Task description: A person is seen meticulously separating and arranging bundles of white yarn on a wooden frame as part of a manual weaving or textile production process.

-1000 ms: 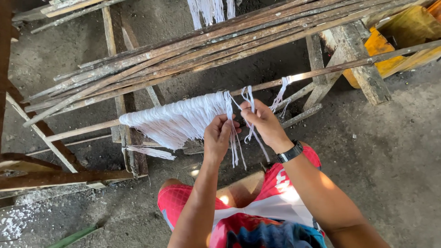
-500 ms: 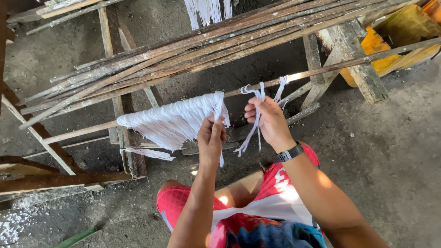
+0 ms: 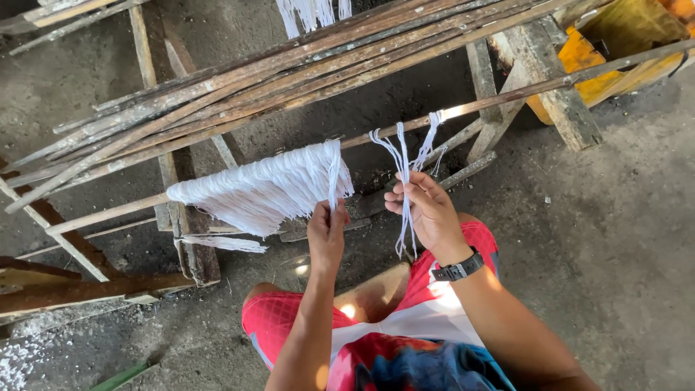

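White fibre strands point(image 3: 268, 190) hang in a dense bundle over a long thin wooden pole point(image 3: 507, 98) at centre frame. The left hand point(image 3: 327, 230), just below the bundle's right end, pinches a single strand with narrow fingers. Right of it, the right hand point(image 3: 428, 211), wearing a black wristwatch point(image 3: 457, 270), holds a loose bunch of white strands point(image 3: 402, 163) draped over the same pole. Weathered wooden slats point(image 3: 289, 69) cross the upper frame; a yellow container point(image 3: 615, 43) sits at upper right on the grey floor point(image 3: 622, 232).
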